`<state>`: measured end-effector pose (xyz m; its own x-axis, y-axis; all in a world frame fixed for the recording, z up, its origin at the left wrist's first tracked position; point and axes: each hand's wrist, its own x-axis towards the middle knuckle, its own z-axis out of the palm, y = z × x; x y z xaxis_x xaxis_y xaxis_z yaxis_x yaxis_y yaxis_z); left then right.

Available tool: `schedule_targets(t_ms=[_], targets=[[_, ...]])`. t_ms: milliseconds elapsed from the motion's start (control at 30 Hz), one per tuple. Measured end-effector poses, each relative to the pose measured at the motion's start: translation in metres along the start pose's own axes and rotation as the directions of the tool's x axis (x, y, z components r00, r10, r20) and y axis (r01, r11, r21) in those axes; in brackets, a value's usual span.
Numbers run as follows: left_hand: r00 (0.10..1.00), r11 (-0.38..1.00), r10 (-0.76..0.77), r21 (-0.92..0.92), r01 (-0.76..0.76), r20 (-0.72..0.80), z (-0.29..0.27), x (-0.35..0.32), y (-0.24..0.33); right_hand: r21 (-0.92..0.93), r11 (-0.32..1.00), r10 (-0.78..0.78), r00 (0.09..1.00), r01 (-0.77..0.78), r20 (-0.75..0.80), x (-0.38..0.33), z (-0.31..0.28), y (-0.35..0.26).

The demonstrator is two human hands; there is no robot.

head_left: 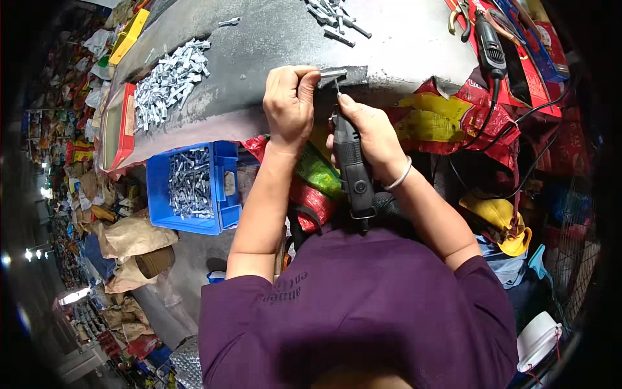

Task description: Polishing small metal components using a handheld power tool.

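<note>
Between the thumb and fingers of my left hand (289, 100) is a small grey metal piece (332, 74), held at the near edge of the worktable (259, 55). My right hand (372, 133) is wrapped round a black rotary tool (353, 162), upright with its thin bit pointing away from me. The bit's tip is at the underside of the metal piece; whether they touch I cannot tell. A heap of similar metal pieces (170, 81) lies on the table at the left, and a smaller group (335, 19) lies at the far side.
A blue bin (155, 194) of metal pieces stands below the table's left edge. At the right lie a second rotary tool (490, 48), pliers (461, 19) and black cables (492, 123). Red and yellow plastic sacking (447, 123) hangs over the near edge. A yellow cap (495, 217) lies lower right.
</note>
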<state>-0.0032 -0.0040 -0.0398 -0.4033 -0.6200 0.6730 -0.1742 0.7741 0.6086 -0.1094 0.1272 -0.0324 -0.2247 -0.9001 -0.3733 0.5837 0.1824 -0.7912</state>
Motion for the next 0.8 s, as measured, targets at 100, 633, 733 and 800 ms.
schedule_targets(t_ms=[100,633,733,800], targets=[[1.0,0.999,-0.007,0.031,0.007,0.006,0.0,0.001,0.003,0.009,1.0,0.003,1.0,-0.003,0.031,0.004,0.003,0.001],[0.999,0.997,0.045,0.065,-0.045,0.003,-0.003,0.002,-0.002,0.104,0.994,0.048,0.996,-0.04,-0.071,0.011,-0.001,-0.011],[0.999,0.997,-0.044,0.054,0.046,-0.028,-0.008,0.006,-0.005,0.068,0.997,0.026,1.0,-0.025,-0.014,0.001,-0.006,-0.007],[0.968,0.985,-0.163,-0.08,0.15,-0.189,-0.02,0.019,-0.017,0.059,0.998,0.012,1.0,-0.013,0.011,-0.005,-0.009,-0.006]])
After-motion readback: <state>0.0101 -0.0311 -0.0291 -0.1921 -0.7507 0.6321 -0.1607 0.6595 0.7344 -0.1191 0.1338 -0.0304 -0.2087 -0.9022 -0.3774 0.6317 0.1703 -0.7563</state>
